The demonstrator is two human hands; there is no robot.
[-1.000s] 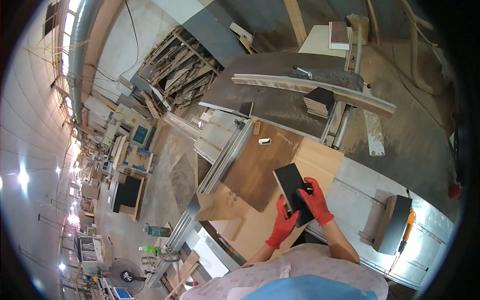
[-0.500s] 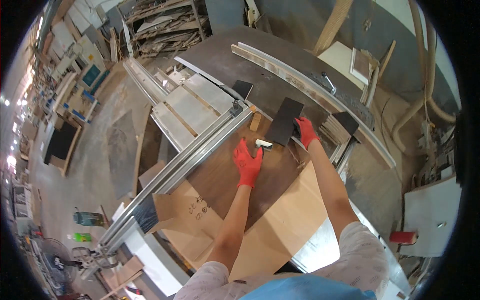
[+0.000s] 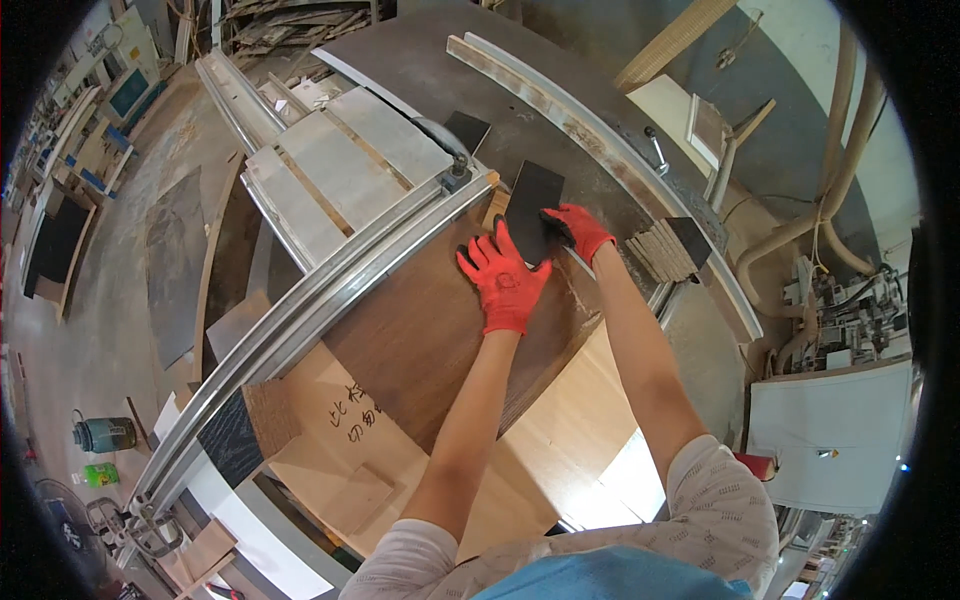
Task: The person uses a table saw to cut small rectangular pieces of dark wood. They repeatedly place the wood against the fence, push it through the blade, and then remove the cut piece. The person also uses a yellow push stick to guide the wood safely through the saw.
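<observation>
Both my hands wear red gloves with dark fingertips. My left hand [image 3: 503,280] lies with fingers spread over the brown wood-grain board [image 3: 400,320], its fingertips beside the near end of a small black rectangular panel [image 3: 533,205]. What lies under its palm is hidden. My right hand [image 3: 583,236] has its fingers closed at the right edge of that black panel, which rests flat beyond the brown board's far edge. Close to the panel's left side sits a small wooden block [image 3: 496,207], partly covered.
A metal rail [image 3: 330,290] runs diagonally along the left, with a slatted grey sliding table [image 3: 340,170] behind it. A long fence [image 3: 610,150] crosses the dark machine table [image 3: 400,50]. Stacked black-faced pieces [image 3: 665,252] stand right of my right hand. Cardboard [image 3: 340,440] lies nearer me.
My left hand has moved forward and turned, spreading beside the black panel. The small white object seen near it before is now out of sight. My right hand stays at the panel's edge.
</observation>
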